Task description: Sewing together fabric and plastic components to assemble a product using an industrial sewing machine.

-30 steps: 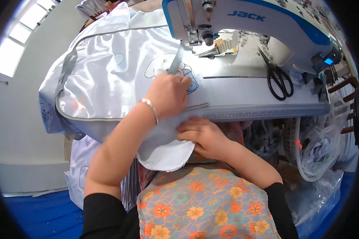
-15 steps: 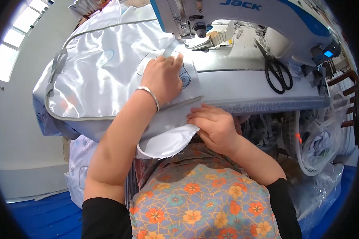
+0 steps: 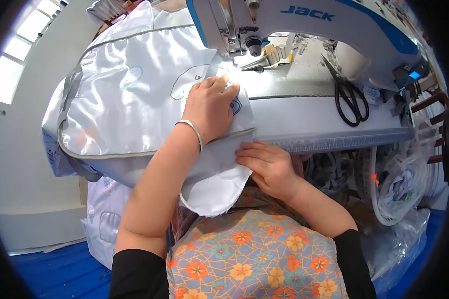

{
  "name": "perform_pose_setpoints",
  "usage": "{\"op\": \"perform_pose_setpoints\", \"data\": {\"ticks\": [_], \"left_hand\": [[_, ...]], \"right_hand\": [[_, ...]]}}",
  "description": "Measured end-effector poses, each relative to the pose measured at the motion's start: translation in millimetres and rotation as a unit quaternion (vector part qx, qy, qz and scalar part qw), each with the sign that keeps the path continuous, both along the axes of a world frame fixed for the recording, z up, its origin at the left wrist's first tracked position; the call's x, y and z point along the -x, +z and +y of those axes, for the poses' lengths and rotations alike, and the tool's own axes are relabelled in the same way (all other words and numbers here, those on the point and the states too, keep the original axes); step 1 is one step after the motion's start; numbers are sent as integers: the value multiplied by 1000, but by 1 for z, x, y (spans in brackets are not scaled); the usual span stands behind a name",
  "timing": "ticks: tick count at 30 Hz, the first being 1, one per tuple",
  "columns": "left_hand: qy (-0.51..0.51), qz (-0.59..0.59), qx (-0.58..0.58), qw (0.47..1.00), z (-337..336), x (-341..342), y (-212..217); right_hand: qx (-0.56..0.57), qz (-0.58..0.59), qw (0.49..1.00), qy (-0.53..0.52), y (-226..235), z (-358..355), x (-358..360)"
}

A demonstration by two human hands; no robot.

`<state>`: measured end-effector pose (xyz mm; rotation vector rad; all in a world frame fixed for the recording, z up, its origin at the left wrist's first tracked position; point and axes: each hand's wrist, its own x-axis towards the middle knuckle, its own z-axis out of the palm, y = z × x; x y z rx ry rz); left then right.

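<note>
A white satin fabric piece with grey piping and faint printed drawings lies spread over the sewing table. My left hand, with a thin bracelet on the wrist, presses flat on the fabric just in front of the presser foot of a white and blue sewing machine. My right hand rests at the table's near edge, fingers pinching the grey-edged rounded flap that hangs over toward my lap.
Black scissors lie on the table to the right of the needle area. More white fabric is heaped below the table at left. Plastic-wrapped bundles and white hoops fill the space at lower right.
My left hand has slid forward on the fabric toward the presser foot. My right hand has shifted slightly right along the table edge, still on the flap. The view has leaned closer to the machine.
</note>
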<state>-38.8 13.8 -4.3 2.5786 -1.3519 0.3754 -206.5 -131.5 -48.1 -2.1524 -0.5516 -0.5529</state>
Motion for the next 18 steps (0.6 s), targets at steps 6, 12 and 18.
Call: {"op": "perform_pose_setpoints", "data": {"ticks": [6,12,18], "left_hand": [[-14,105,-52,993,-5,1,9],[-22,-30,-39,999,-1,4,8],[-2,18,-108,994,-4,-16,10]], "right_hand": [[16,13,1000,-4,8,-7,-14],[50,9,998,-22,12,-12,-24],[61,42,997,-33,19,-17,-38]]}}
